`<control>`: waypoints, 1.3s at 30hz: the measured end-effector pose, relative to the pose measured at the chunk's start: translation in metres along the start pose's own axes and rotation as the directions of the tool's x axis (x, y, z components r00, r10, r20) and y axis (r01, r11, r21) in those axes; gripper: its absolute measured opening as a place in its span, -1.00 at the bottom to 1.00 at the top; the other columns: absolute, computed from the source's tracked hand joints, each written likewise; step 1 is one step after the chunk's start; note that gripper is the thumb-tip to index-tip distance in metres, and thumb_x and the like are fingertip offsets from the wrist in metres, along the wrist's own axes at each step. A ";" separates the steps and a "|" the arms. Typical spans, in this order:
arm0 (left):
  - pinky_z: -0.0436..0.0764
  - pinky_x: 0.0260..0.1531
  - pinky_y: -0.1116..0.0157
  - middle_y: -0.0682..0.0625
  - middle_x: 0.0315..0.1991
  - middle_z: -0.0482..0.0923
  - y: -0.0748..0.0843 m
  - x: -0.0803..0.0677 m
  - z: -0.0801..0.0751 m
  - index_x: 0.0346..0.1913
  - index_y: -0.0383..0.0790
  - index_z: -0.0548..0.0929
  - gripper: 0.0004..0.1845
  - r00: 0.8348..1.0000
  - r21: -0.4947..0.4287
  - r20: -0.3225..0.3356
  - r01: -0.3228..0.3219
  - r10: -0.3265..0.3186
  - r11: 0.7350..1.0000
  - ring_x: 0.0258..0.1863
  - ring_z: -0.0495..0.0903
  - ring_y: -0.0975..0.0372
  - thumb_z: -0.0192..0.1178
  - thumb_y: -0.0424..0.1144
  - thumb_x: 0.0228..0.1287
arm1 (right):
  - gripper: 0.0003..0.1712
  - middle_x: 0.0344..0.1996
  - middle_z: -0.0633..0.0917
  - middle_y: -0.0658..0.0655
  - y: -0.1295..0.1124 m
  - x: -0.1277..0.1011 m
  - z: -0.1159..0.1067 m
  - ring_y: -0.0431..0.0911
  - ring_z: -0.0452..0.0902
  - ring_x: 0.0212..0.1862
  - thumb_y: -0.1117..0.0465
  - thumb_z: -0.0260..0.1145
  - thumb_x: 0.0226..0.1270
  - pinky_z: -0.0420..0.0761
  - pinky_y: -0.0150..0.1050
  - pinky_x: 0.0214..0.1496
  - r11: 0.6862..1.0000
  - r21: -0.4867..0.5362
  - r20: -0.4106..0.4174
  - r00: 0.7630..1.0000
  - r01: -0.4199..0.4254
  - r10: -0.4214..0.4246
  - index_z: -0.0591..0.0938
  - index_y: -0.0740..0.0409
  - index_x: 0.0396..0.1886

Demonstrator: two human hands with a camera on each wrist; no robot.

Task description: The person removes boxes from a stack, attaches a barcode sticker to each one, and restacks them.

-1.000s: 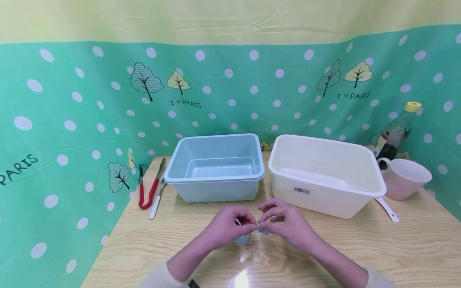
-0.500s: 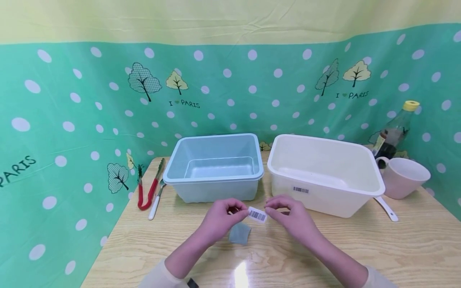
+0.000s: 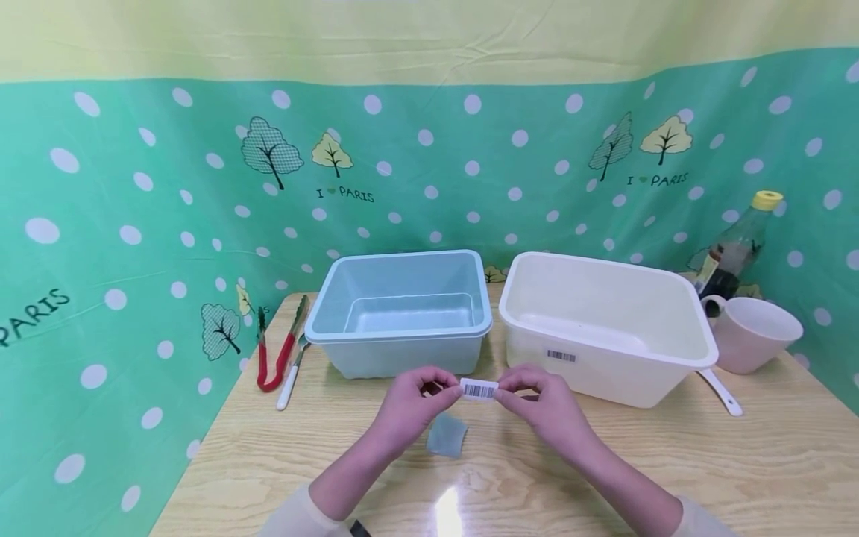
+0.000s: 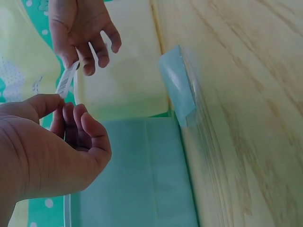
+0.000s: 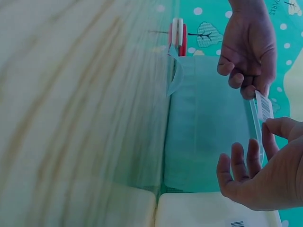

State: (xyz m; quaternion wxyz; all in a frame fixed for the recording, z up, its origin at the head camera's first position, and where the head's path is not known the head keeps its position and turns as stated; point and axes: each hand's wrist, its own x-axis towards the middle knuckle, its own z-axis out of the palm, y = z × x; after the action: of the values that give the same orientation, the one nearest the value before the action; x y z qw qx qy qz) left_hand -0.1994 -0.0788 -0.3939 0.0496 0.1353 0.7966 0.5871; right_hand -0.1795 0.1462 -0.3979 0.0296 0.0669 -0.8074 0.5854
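Note:
Both hands hold a small white barcode sticker (image 3: 479, 389) stretched flat between them, its printed side facing the head camera. My left hand (image 3: 414, 409) pinches the left end between thumb and forefinger. At the other end, the right hand (image 3: 549, 410) pinches with thumb and fingertip; its other fingers curve loosely in the right wrist view. Below the sticker a small light-blue piece of paper (image 3: 447, 435) lies on the table, its edges bent up in the left wrist view (image 4: 178, 86).
A light-blue bin (image 3: 403, 354) and a white bin (image 3: 584, 369) with its own barcode label stand behind the hands. Red-handled tongs (image 3: 270, 373) and a white-handled utensil (image 3: 288, 384) lie left. A pink mug (image 3: 751, 335), a bottle (image 3: 731, 257) and a white handle (image 3: 723, 391) are right.
The sticker has come off the blue paper, which now lies on the table. Both hands rose a little, and the sticker levelled out as the right hand took its free end.

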 end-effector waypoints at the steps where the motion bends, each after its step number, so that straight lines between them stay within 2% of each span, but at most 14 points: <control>1: 0.45 -0.51 0.41 0.01 -0.39 0.59 0.000 0.000 0.000 -0.26 -0.22 0.75 -0.88 1.000 0.007 -0.004 -0.005 0.005 1.000 -0.37 0.47 0.18 0.41 -0.22 0.27 | -0.95 -0.17 0.70 0.08 0.000 0.000 0.001 -0.03 0.58 -0.06 0.30 0.50 0.22 0.68 -0.30 -0.08 1.000 -0.001 -0.005 1.000 0.000 0.000 0.76 0.16 -0.34; 11: 0.46 -0.52 0.40 -0.02 -0.41 0.57 -0.004 0.003 -0.006 -0.28 -0.21 0.74 -0.88 0.995 0.027 -0.088 0.042 -0.040 0.999 -0.40 0.46 0.19 0.43 -0.22 0.24 | -0.96 -0.26 0.71 0.05 -0.005 0.012 0.015 -0.08 0.57 -0.13 0.27 0.50 0.25 0.65 -0.28 -0.11 0.999 -0.031 -0.039 0.999 0.019 -0.020 0.77 0.13 -0.33; 18: 0.41 -0.56 0.44 -0.02 -0.42 0.56 -0.013 0.010 -0.011 -0.25 -0.27 0.72 -0.88 0.985 0.012 -0.159 0.077 -0.074 0.997 -0.45 0.41 0.21 0.41 -0.29 0.24 | -0.92 -0.29 0.70 0.02 0.000 0.022 0.028 -0.08 0.58 -0.19 0.26 0.43 0.32 0.60 -0.27 -0.31 0.998 -0.064 -0.020 1.000 -0.005 0.004 0.78 0.13 -0.22; 28: 0.45 -0.56 0.43 -0.02 -0.39 0.59 -0.024 0.016 -0.019 -0.22 -0.28 0.73 -0.87 0.973 0.038 -0.212 0.104 -0.094 0.994 -0.45 0.45 0.21 0.39 -0.28 0.24 | -0.82 -0.23 0.72 0.04 0.001 0.033 0.043 -0.05 0.61 -0.22 0.30 0.37 0.35 0.66 -0.14 -0.21 0.999 -0.025 0.058 0.998 -0.023 0.024 0.77 0.15 -0.09; 34: 0.46 -0.54 0.42 -0.02 -0.38 0.60 -0.027 0.019 -0.022 -0.20 -0.27 0.75 -0.87 0.967 0.048 -0.232 0.119 -0.105 0.992 -0.44 0.46 0.21 0.38 -0.28 0.25 | -0.78 -0.22 0.72 0.05 0.000 0.038 0.049 -0.06 0.60 -0.23 0.29 0.35 0.36 0.66 -0.15 -0.20 0.999 -0.021 0.080 0.996 -0.025 0.026 0.76 0.17 -0.04; 39: 0.43 -0.56 0.42 0.00 -0.39 0.59 -0.028 0.020 -0.024 -0.18 -0.26 0.76 -0.87 0.966 0.048 -0.237 0.113 -0.099 0.992 -0.45 0.44 0.22 0.37 -0.29 0.25 | -0.76 -0.19 0.72 0.20 -0.001 0.043 0.055 0.03 0.62 -0.23 0.30 0.34 0.37 0.68 0.00 -0.16 0.999 0.003 0.100 0.994 -0.043 0.043 0.74 0.21 0.00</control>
State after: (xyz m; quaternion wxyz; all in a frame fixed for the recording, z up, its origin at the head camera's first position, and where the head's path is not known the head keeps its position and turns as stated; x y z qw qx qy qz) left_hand -0.2289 -0.1035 -0.4112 -0.0175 0.0238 0.8205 0.5708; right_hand -0.2203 0.0909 -0.4084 -0.0235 0.0787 -0.8076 0.5840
